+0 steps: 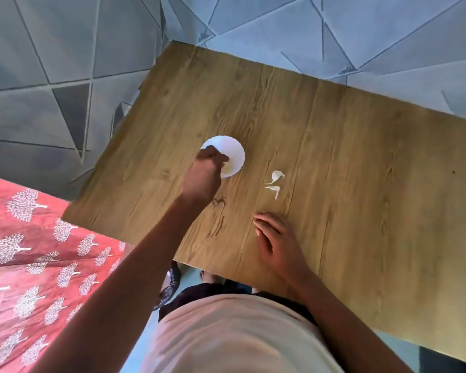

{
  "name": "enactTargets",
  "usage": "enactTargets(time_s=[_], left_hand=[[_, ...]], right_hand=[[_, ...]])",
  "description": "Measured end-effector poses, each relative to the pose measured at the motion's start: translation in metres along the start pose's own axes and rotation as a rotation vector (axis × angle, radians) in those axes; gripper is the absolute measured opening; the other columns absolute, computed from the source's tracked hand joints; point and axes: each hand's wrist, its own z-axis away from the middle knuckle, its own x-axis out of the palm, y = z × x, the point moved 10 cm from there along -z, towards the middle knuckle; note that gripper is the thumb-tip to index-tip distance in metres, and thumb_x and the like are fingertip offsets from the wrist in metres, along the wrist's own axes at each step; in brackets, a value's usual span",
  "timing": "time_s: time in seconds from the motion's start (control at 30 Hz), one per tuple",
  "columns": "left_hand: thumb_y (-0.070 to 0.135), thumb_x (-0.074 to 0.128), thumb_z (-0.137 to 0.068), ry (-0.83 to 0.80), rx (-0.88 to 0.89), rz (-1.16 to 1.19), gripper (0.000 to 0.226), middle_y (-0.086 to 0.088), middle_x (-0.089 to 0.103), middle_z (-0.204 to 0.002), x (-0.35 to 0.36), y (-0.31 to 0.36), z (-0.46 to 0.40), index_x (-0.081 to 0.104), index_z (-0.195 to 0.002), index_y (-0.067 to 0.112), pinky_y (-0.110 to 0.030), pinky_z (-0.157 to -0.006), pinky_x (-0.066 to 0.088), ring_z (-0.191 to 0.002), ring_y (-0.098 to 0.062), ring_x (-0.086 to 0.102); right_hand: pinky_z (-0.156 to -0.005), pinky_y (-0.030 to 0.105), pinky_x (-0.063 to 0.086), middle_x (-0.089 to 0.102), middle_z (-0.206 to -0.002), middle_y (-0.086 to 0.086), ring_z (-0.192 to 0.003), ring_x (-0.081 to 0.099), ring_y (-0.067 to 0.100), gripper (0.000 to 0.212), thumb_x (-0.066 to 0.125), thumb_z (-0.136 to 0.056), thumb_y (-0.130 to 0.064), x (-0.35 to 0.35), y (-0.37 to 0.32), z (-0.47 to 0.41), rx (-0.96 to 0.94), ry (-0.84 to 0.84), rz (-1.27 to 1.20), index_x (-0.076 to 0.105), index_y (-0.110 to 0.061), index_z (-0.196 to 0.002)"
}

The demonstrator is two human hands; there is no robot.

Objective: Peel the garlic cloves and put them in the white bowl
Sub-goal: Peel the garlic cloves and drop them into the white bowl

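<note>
A: Where's the white bowl (233,149)?

B: On the wooden table (347,162), left of its middle. The left hand (203,176) reaches over the bowl's near-left rim and covers part of it. Something pale shows in the bowl just past the fingertips, too blurred to name.

A: Is that hand holding anything?

B: Its fingers are bunched and curled downward over the bowl. Whether they pinch a clove, I cannot tell.

A: And the garlic?

B: Two pale garlic pieces (275,181) lie on the table to the right of the bowl, apart from it, one just nearer than the other. Cloves or peel, I can't say.

A: The right hand (276,242)?

B: It rests on the table, near of those pieces, fingers loosely bent, holding nothing visible.

A: Around the table?

B: Grey geometric-patterned wall (65,63) beyond and left, a red cloth with white tree prints (33,265) at near left.
</note>
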Motion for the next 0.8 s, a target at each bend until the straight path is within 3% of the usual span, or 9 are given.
enactTargets(time_s=[0.07,0.2,0.3,0.37,0.5,0.63,0.73,0.8], left_hand=[[-0.010,0.060,-0.088,-0.061,0.030,-0.017,0.038,-0.017,0.066,-0.126,0.006,-0.002,-0.007,0.074,-0.120,0.004,-0.057,-0.086,0.058,-0.113,-0.044,0.064],[-0.012,0.064,-0.082,0.064,0.093,0.082,0.033,-0.018,0.069,-0.113,-0.006,0.011,0.003,0.075,-0.111,0.000,-0.047,-0.075,0.061,-0.094,-0.040,0.070],[-0.013,0.066,-0.083,0.085,0.270,0.168,0.031,-0.012,0.068,-0.106,-0.001,0.051,0.029,0.075,-0.109,0.002,-0.030,-0.070,0.055,-0.090,-0.029,0.069],[-0.015,0.064,-0.083,-0.006,0.338,0.224,0.035,-0.011,0.066,-0.108,0.023,0.073,0.038,0.073,-0.113,0.002,-0.035,-0.069,0.058,-0.093,-0.028,0.068],[-0.013,0.067,-0.078,-0.119,0.282,0.146,0.045,-0.010,0.065,-0.116,0.074,0.087,0.029,0.071,-0.119,0.004,-0.042,-0.069,0.062,-0.106,-0.031,0.064],[-0.005,0.070,-0.083,-0.130,0.185,0.098,0.031,-0.011,0.063,-0.108,0.097,0.085,0.020,0.073,-0.112,0.006,-0.046,-0.066,0.061,-0.102,-0.033,0.062],[-0.007,0.067,-0.084,-0.128,0.110,0.189,0.032,-0.009,0.063,-0.108,0.104,0.079,0.025,0.073,-0.112,0.008,-0.046,-0.076,0.058,-0.100,-0.030,0.062],[-0.009,0.065,-0.084,-0.081,0.027,0.345,0.032,-0.007,0.065,-0.102,0.099,0.075,0.032,0.076,-0.109,0.009,-0.036,-0.078,0.056,-0.089,-0.021,0.064]], right_hand=[[-0.102,0.042,0.049,0.066,-0.129,0.004,-0.119,0.061,0.023,0.028,0.067,-0.094,0.000,-0.001,-0.001,-0.001,0.013,0.002,0.015,0.071,-0.003,-0.122],[-0.101,0.042,0.052,0.068,-0.126,0.002,-0.119,0.063,0.021,0.028,0.069,-0.094,0.000,-0.008,0.002,-0.002,0.117,0.058,-0.024,0.072,-0.006,-0.122],[-0.088,0.035,0.057,0.069,-0.113,0.003,-0.103,0.067,0.019,0.024,0.068,-0.092,0.002,-0.028,0.009,-0.008,0.209,0.197,-0.049,0.074,-0.004,-0.115],[-0.083,0.028,0.057,0.069,-0.107,0.005,-0.094,0.067,0.015,0.025,0.068,-0.088,0.005,-0.043,0.020,-0.016,0.303,0.283,-0.009,0.074,-0.004,-0.111],[-0.080,0.020,0.053,0.067,-0.103,0.006,-0.085,0.065,0.013,0.023,0.068,-0.088,0.005,-0.059,0.050,-0.027,0.466,0.301,0.018,0.074,-0.006,-0.108],[-0.080,0.000,0.041,0.070,-0.102,0.006,-0.081,0.062,0.007,0.022,0.069,-0.090,0.001,-0.061,0.072,-0.041,0.504,0.200,-0.037,0.075,-0.007,-0.110],[-0.081,0.001,0.041,0.070,-0.103,0.002,-0.085,0.064,0.006,0.021,0.072,-0.093,-0.011,-0.062,0.082,-0.046,0.543,0.172,-0.108,0.075,-0.011,-0.114],[-0.083,0.005,0.044,0.070,-0.102,-0.001,-0.089,0.066,0.005,0.023,0.074,-0.093,-0.014,-0.059,0.086,-0.047,0.566,0.156,-0.216,0.075,-0.013,-0.116]])
